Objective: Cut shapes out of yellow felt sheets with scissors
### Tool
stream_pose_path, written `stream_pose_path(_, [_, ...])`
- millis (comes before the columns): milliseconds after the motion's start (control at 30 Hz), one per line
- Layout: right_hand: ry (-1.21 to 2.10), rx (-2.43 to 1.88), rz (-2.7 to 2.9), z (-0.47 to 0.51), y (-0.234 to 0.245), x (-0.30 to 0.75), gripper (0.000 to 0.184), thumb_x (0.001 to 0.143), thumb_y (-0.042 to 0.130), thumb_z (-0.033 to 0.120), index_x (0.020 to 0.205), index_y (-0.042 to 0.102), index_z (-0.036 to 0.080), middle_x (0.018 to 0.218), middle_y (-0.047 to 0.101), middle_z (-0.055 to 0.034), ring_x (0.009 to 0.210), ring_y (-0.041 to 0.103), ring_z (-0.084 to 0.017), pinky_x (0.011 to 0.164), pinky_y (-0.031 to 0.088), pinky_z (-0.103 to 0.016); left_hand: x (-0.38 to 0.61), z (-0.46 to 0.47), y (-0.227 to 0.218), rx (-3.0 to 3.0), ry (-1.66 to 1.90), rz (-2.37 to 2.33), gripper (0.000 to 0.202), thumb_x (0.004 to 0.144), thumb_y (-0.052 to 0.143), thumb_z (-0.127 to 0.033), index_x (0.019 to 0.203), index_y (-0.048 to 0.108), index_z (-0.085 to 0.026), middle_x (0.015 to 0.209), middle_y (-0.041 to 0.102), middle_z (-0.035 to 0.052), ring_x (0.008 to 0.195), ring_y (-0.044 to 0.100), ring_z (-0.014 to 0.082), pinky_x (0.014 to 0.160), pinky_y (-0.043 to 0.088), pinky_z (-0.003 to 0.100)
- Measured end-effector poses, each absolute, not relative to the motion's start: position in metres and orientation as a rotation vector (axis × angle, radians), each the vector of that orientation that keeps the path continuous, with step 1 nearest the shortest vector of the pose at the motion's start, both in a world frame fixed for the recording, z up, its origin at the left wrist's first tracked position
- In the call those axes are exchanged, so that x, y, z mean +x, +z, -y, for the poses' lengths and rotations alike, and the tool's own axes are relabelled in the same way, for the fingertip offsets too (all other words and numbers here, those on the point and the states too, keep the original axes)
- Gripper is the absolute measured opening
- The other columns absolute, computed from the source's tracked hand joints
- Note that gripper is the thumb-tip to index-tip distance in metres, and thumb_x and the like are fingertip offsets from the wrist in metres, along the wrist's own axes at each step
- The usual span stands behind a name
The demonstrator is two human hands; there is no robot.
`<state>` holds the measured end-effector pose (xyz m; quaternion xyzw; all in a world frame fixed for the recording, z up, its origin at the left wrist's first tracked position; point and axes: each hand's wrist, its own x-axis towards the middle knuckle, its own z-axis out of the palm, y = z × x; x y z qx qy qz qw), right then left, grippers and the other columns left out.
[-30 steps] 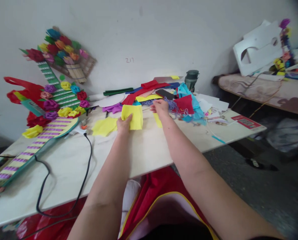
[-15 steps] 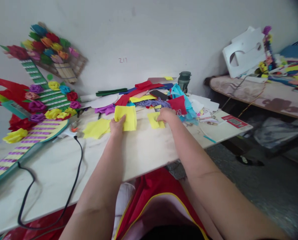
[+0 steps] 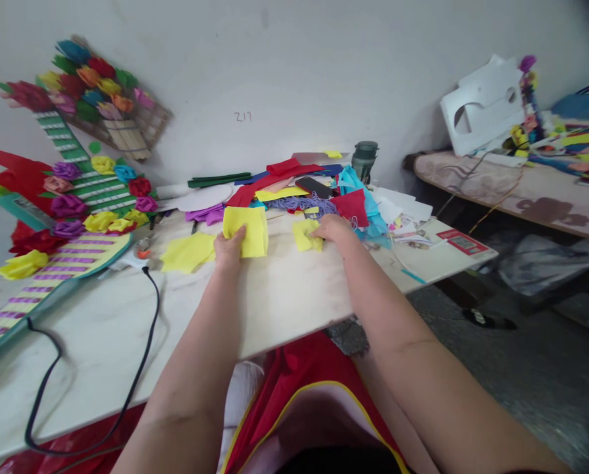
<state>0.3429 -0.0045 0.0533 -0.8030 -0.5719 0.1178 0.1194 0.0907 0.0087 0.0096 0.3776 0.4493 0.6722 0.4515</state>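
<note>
My left hand [image 3: 230, 245] is closed on a stack of yellow crepe paper squares [image 3: 253, 234], thumb on top, held over the table. Just left of that hand, more yellow crepe paper [image 3: 188, 253] lies flat. To the right, my right hand [image 3: 334, 228] has its fingers bent at the edge of a smaller, creased yellow crepe paper piece [image 3: 305, 235] on the tabletop. The fingertips seem to pinch it, though they are partly hidden.
Behind my hands lies a pile of coloured crepe paper with purple yarn [image 3: 301, 203] and a dark phone [image 3: 315, 187]. A dark cup [image 3: 364, 160] stands behind. Left are a flower-decorated board [image 3: 91, 178], a glue gun [image 3: 141, 253] and its black cable [image 3: 151, 322].
The view has shifted slightly. Both hands stay almost in place on the same yellow pieces, the right hand's piece shifting only slightly.
</note>
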Motion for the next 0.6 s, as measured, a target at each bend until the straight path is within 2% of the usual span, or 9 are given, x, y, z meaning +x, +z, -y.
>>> stream_pose_path(100, [0.309,-2.32,1.677,0.002,0.05,0.345,0.038,0.059,0.08,0.033,0.09,0.069,0.014,0.112,0.064,-0.0193,0.11,0.059,-0.031,0.087,0.047,-0.041,0.09,-0.009,0.009,0.933,1.664,-1.099,0.028,0.06,0.077,-0.025,0.082,0.065,-0.013,0.08,0.07,0.0104,0.086,0.069,0.0254,0.077,0.056,0.036])
stream_pose_path(167, [0.287,-2.276,1.659,0.002,0.049,0.348,0.029,0.061,0.078,0.03,0.084,0.069,0.015,0.105,0.067,-0.0165,0.105,0.061,-0.029,0.087,0.047,-0.04,0.089,-0.011,0.007,0.934,1.668,-1.081,0.03,0.059,0.078,-0.026,0.082,0.065,-0.013,0.08,0.071,0.0101,0.085,0.069,0.0253,0.077,0.056,0.036])
stream_pose_path(267, [0.336,-2.107,1.643,0.007,0.051,0.353,0.013,0.065,0.075,0.026,0.07,0.067,0.018,0.075,0.068,-0.0076,0.083,0.065,-0.022,0.078,0.05,-0.034,0.089,-0.012,0.005,0.928,1.671,-1.069,0.031,0.058,0.078,-0.027,0.083,0.065,-0.013,0.081,0.071,0.0101,0.084,0.069,0.025,0.076,0.056,0.035])
stream_pose_path(333, [0.453,-1.96,1.59,0.011,0.053,0.354,0.011,0.068,0.072,0.024,0.064,0.064,0.018,0.051,0.058,-0.001,0.061,0.061,-0.017,0.064,0.05,-0.029,0.089,-0.012,0.006,0.92,1.673,-1.072,0.03,0.059,0.078,-0.025,0.083,0.065,-0.013,0.081,0.071,0.0102,0.084,0.069,0.0248,0.077,0.056,0.035])
stream_pose_path(400, [0.565,-1.818,1.459,0.013,0.057,0.353,0.013,0.071,0.07,0.021,0.063,0.061,0.017,0.039,0.046,0.004,0.044,0.052,-0.013,0.051,0.045,-0.025,0.09,-0.009,0.008,0.915,1.667,-1.075,0.028,0.06,0.077,-0.024,0.083,0.065,-0.013,0.083,0.071,0.0103,0.084,0.069,0.0245,0.077,0.056,0.035])
stream_pose_path(500, [0.623,-1.626,1.211,0.011,0.061,0.349,0.014,0.071,0.07,0.019,0.064,0.058,0.017,0.035,0.04,0.0069,0.035,0.043,-0.01,0.04,0.038,-0.021,0.091,-0.005,0.011,0.915,1.658,-1.094,0.027,0.062,0.076,-0.024,0.083,0.065,-0.013,0.085,0.07,0.0107,0.082,0.069,0.024,0.077,0.056,0.036])
stream_pose_path(600, [0.654,-1.545,0.981,-0.001,0.059,0.349,0.014,0.072,0.068,0.015,0.064,0.056,0.016,0.037,0.041,0.0065,0.033,0.043,-0.009,0.036,0.036,-0.019,0.091,-0.003,0.013,0.917,1.66,-1.14,0.028,0.061,0.076,-0.024,0.084,0.064,-0.012,0.084,0.07,0.0101,0.077,0.069,0.0224,0.074,0.056,0.036])
